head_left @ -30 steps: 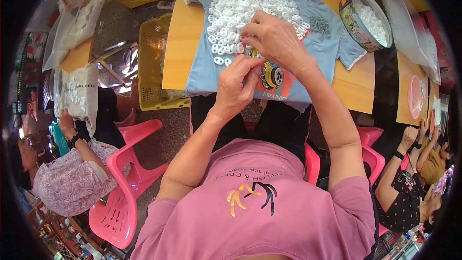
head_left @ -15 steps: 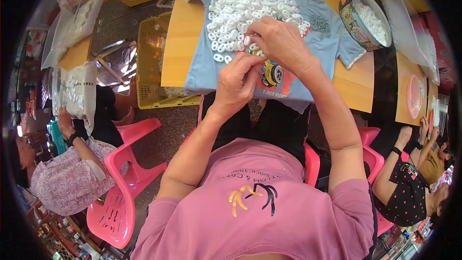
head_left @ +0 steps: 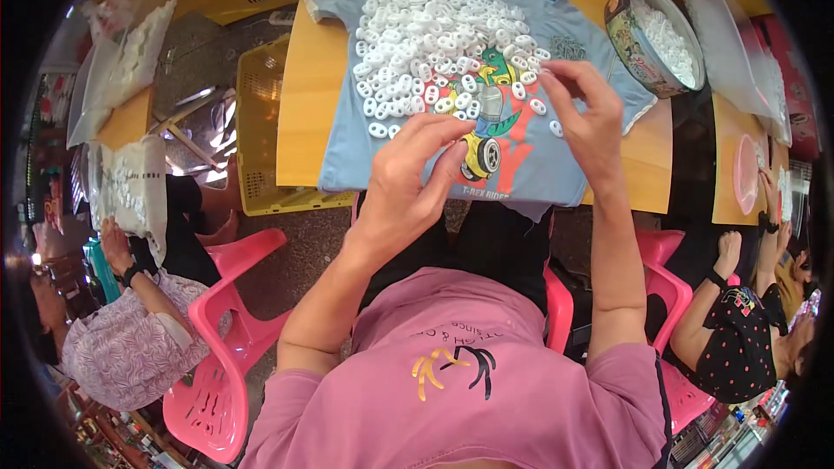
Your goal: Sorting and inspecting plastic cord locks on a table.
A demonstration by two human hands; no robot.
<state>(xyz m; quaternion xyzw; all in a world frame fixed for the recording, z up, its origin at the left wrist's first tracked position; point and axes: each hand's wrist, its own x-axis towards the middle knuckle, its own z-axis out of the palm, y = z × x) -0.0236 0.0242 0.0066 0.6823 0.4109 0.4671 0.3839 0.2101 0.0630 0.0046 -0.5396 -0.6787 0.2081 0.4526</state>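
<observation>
A heap of white oval plastic pieces with two holes each [head_left: 426,26] lies on a light blue printed T-shirt [head_left: 539,178] spread over the table. Before the heap's near edge is my left hand [head_left: 408,178], its thumb and forefinger curved apart over the shirt's print, with nothing visible between them. My right hand [head_left: 591,117] is raised at the heap's right side. Its thumb and forefinger tips meet in a pinch; whatever they hold is too small to make out. Just beyond it sits a small pile of thin metal bits [head_left: 569,46], partly blurred.
A round patterned tin [head_left: 647,61] of white pieces stands at the right of the wooden table [head_left: 300,139]. On the left is a yellow crate [head_left: 261,122]. People sit on both sides, near pink chairs [head_left: 213,382]. Clear plastic bags [head_left: 730,52] stand at the far right.
My hands, close together at the heap's near edge before, have moved apart. The right went to the right; the left dropped slightly nearer me and its fingers parted. The view shifted a little.
</observation>
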